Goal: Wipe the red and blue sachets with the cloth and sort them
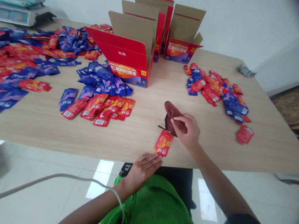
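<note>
A red and orange sachet (163,143) lies face up near the table's front edge. The fingertips of my left hand (145,168) rest on its lower end, with the fingers stretched out flat. Just beyond the sachet is a dark reddish-brown item (172,109) with black edging and a thin black strip. My right hand (187,130) is over this item, thumb and index finger pinched together at its surface. Whether anything small is between those fingertips is too fine to tell.
Red sachets (95,105) and blue sachets (101,74) lie left of centre, with a larger heap at the far left. Another mixed pile (213,87) is on the right. Open red boxes (130,59) stand behind. A scale (20,15) sits at the back left.
</note>
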`<action>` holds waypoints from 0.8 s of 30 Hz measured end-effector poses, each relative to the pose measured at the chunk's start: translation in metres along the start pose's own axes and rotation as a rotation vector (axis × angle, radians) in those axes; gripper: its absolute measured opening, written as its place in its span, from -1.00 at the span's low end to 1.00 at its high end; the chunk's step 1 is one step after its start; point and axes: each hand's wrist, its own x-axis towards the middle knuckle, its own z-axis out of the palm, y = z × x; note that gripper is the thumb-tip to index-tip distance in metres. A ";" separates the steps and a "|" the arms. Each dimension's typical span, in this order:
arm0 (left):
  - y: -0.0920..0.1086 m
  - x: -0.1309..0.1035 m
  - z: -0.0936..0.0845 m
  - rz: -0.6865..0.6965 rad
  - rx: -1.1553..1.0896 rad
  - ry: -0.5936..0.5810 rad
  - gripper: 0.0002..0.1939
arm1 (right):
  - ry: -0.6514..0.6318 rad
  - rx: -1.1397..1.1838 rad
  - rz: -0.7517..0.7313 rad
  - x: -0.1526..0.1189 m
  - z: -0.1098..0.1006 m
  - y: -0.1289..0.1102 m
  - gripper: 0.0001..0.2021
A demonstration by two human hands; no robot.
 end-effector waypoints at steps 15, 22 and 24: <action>0.001 0.003 -0.002 -0.013 -0.030 0.012 -0.60 | -0.352 -0.082 -0.156 -0.020 0.030 0.028 -0.83; 0.005 0.008 -0.017 0.026 0.045 -0.064 -0.60 | 0.141 -0.167 0.105 -0.001 -0.017 0.045 -0.83; 0.007 0.008 -0.016 0.052 0.084 -0.075 -0.57 | 0.213 -0.151 0.188 -0.012 -0.035 0.035 -0.82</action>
